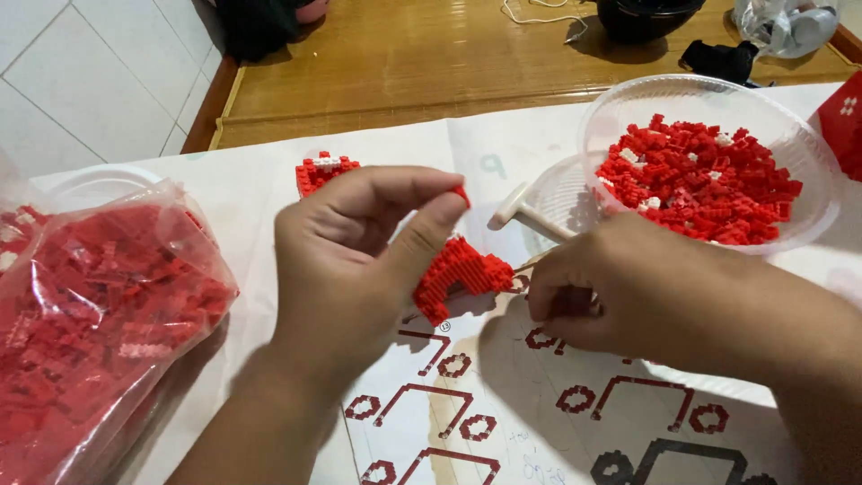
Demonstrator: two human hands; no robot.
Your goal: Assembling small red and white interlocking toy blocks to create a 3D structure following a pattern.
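Your left hand (pixel 359 260) is raised over the worktop, thumb and forefinger pinched shut on a tiny red plastic brick (pixel 461 193). Just below it lies the half-built red model of small studded bricks (pixel 458 274), blocky and stepped, resting on the white paper instruction sheet (pixel 503 404), which is printed with dark red and black outline diagrams of rings and brackets. Your right hand (pixel 611 292) is curled into a loose fist on that sheet, just beside the model; a slim tool appears to poke out from it, but you cannot tell what it grips.

Behind the right hand stands a round, clear plastic bowl (pixel 718 94) heaped with loose red bricks and a few white ones. A white T-shaped plastic tool (pixel 530 216) leans against a second, smaller clear bowl (pixel 557 193). A smaller red-and-white brick assembly (pixel 323 171) sits further back on the sheet. To your left, a crinkled, glossy transparent bag (pixel 99 314) bulges with more red bricks.
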